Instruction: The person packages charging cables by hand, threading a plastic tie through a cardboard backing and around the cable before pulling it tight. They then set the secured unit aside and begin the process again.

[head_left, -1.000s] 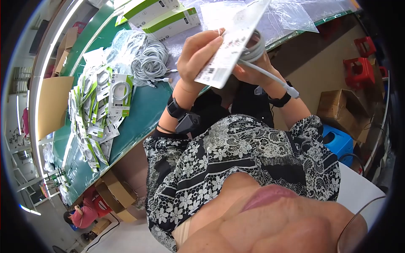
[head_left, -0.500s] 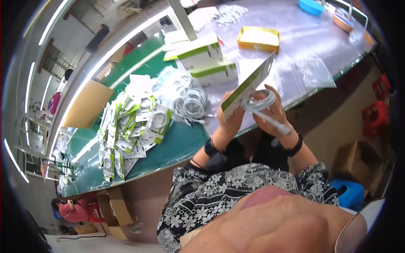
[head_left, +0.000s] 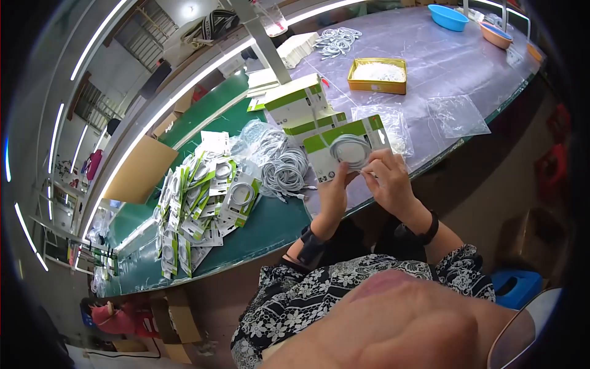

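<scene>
A white and green card (head_left: 319, 161) faces up between my hands, with a coiled pale cable (head_left: 350, 151) lying against its front. My left hand (head_left: 333, 195) grips the card's lower edge, thumb on the front. The fingers of my right hand (head_left: 390, 184) are pinched together at the lower right of the coil, on the cable. Left of the hands lie a bundle of loose coiled cables (head_left: 284, 171) and a heap of carded cables (head_left: 206, 203). Behind the card stand white and green card stacks (head_left: 295, 104).
A yellow box (head_left: 378, 87) with small white pieces sits further back, near clear plastic bags (head_left: 458, 115). Blue (head_left: 447, 18) and orange (head_left: 495, 37) basins are at the far right. A metal post (head_left: 267, 43) rises behind the stacks. A person in pink is at lower left.
The card has turned from edge-on to face-on and moved lower left. The cable coil, earlier apart from it in my right hand, now lies against the card.
</scene>
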Demonstrator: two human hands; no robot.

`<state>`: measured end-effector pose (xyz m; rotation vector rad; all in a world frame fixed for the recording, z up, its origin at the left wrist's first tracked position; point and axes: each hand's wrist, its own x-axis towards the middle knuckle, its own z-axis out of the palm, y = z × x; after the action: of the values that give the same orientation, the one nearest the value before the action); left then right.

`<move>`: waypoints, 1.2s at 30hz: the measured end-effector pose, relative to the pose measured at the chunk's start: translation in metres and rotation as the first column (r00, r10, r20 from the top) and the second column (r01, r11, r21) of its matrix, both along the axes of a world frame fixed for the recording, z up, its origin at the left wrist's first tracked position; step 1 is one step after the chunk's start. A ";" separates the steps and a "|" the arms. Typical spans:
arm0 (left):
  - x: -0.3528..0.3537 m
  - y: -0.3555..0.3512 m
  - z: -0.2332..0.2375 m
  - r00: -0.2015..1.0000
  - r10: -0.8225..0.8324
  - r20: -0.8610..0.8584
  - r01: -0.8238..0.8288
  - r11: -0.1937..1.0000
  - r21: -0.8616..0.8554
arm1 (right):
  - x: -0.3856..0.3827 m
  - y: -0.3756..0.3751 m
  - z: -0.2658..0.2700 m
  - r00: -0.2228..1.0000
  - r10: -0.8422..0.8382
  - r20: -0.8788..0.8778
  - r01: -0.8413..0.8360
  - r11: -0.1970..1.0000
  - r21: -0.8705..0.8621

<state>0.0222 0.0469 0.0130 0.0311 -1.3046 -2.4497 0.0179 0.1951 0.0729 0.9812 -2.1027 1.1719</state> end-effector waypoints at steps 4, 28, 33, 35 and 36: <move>-0.010 0.000 0.010 1.000 0.030 -0.011 -0.028 0.994 0.103 | 0.000 -0.003 -0.015 0.997 0.008 0.074 0.005 0.985 -0.170; -0.027 0.002 -0.014 0.941 0.299 -0.161 -0.336 0.891 -0.307 | -0.012 -0.044 -0.088 0.705 0.464 0.536 0.062 0.712 -0.699; -0.004 0.008 0.000 0.918 0.288 -0.271 -0.389 0.785 -0.482 | -0.012 -0.040 -0.077 0.655 0.322 0.684 0.181 0.811 -0.556; -0.002 0.009 -0.004 0.908 0.274 -0.316 -0.387 0.839 -0.384 | -0.013 -0.039 -0.072 0.728 0.270 0.630 0.158 0.828 -0.537; -0.003 0.004 -0.007 0.820 0.319 -0.475 -0.556 0.637 -0.533 | -0.014 -0.035 -0.073 0.833 0.151 0.533 0.118 0.892 -0.436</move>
<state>0.0194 0.0506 0.0060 -0.2169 -1.6712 -1.3978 0.0037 0.1603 -0.0003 0.4632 -2.0564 2.0402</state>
